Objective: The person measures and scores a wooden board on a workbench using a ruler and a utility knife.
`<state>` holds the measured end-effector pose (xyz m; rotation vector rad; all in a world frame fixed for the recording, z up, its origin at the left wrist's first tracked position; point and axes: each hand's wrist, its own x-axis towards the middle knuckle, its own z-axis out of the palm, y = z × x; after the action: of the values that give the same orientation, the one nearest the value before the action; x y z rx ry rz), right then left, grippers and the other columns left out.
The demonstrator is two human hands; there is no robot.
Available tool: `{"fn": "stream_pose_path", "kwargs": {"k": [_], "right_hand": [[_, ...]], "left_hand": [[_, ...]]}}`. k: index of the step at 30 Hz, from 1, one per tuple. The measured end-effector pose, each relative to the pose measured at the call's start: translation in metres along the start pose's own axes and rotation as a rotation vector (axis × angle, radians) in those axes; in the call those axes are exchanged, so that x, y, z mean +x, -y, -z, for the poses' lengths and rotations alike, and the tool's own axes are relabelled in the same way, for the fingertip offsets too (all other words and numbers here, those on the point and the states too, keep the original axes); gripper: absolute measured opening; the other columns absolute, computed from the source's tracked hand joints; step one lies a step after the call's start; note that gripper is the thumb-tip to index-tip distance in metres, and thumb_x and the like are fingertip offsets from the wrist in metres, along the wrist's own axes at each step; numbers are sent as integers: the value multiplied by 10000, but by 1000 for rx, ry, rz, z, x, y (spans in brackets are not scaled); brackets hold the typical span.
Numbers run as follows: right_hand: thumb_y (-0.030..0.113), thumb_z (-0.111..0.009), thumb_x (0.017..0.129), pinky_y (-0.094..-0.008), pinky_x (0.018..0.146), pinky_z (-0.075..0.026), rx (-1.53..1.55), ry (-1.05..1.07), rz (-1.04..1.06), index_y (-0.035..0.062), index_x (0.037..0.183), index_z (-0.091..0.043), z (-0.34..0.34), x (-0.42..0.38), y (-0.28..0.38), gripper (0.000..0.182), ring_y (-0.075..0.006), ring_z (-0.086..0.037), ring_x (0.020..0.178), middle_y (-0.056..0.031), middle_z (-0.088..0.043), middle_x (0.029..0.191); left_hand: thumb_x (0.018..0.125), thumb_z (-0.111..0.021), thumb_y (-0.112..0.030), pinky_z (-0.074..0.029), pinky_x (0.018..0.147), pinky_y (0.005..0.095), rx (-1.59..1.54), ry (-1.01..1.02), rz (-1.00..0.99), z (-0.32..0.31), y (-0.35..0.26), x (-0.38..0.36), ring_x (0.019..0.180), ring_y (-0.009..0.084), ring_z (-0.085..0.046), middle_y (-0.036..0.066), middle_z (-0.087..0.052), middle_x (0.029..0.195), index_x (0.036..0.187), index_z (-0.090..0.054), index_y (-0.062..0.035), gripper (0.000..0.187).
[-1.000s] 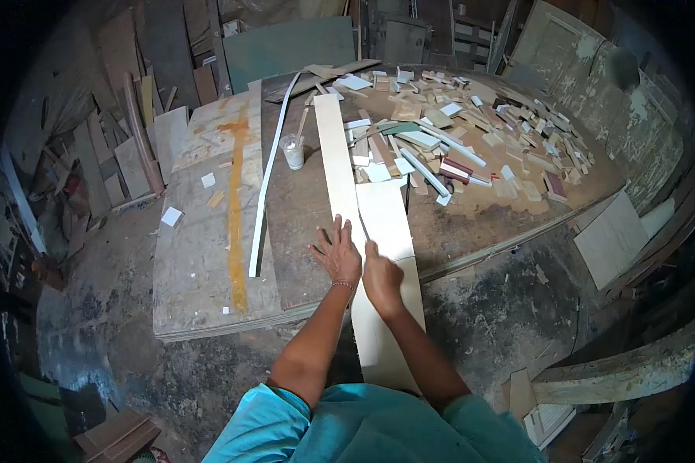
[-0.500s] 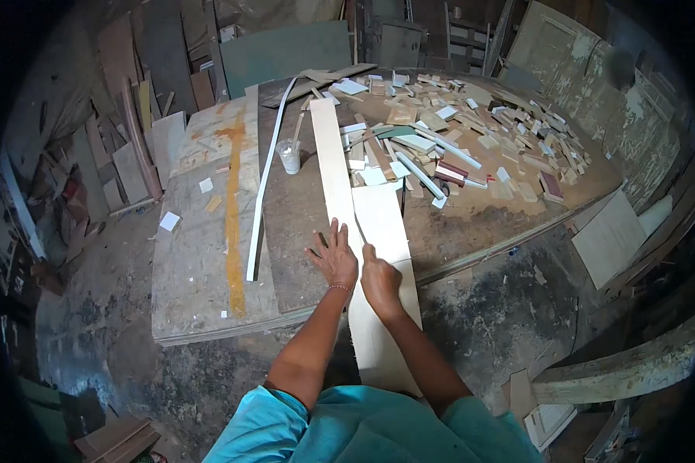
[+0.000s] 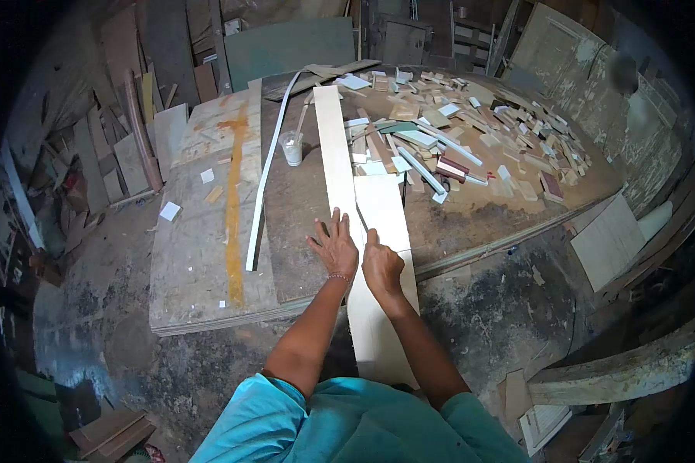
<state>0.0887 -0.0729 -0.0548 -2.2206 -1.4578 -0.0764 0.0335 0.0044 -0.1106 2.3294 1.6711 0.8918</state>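
Note:
My left hand [image 3: 334, 251] lies flat with its fingers spread, pressing on a long narrow pale board [image 3: 332, 147]. Closed in a fist, my right hand [image 3: 383, 266] grips a knife [image 3: 363, 219]; its thin dark blade points away from me along the narrow board's right edge, and the handle is hidden in my fingers. Beneath the blade is a wider pale wooden sheet [image 3: 384, 212], partly under the narrow board. It reaches past the table's near edge toward my body and has a line across it near my right hand.
Wood offcuts [image 3: 486, 131] are heaped over the right side of the worktable [image 3: 289, 231]. A plastic cup [image 3: 292, 150] with a stick stands left of the narrow board, near a long white strip [image 3: 266, 177]. A curved wooden beam [image 3: 622, 370] is at lower right.
The view has shifted slightly. My left hand stays spread on the narrow board, and my right hand, still gripping the knife, sits slightly farther from my body along the board's edge.

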Motion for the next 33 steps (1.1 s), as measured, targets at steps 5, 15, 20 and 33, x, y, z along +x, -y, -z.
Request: {"fn": "stream_pose_path", "kwargs": {"k": [5,15,20,33], "right_hand": [[95,-462,790,-448,498,-464,30,-64,-7,-19,820,-461,-5,1,-4,118,-351,-594,572,-192,-567,576],[116,-435,796,-406,538,-494,-62,6,88,-35,796,-494,-32,67,8,162,-351,-607,625,-209,-592,663],[194,-398,823,-460,730,-449,44,280,-65,-45,940,-488,-19,83,5,281,-380,-584,804,-259,-582,844],[94,-436,790,-451,518,-480,-93,159,27,-31,866,-433,-9,7,-8,146,-357,-602,596,-217,-578,639]], "left_hand": [[811,-409,-103,-55,969,610,-11,-4,1,3,-3,3,1258,353,-174,-34,-275,1361,1213,-432,-157,406],[807,-410,-125,-36,967,617,-17,-56,-8,-3,3,4,1253,346,-189,-41,-281,1359,1219,-424,-173,416],[849,-360,-156,-41,975,609,-12,-55,16,-12,3,-5,1252,338,-188,-63,-251,1371,1241,-389,-149,394],[829,-377,-141,-32,989,592,-46,1,17,-6,5,-3,1279,316,-131,-65,-216,1384,1258,-371,-155,430]]}}
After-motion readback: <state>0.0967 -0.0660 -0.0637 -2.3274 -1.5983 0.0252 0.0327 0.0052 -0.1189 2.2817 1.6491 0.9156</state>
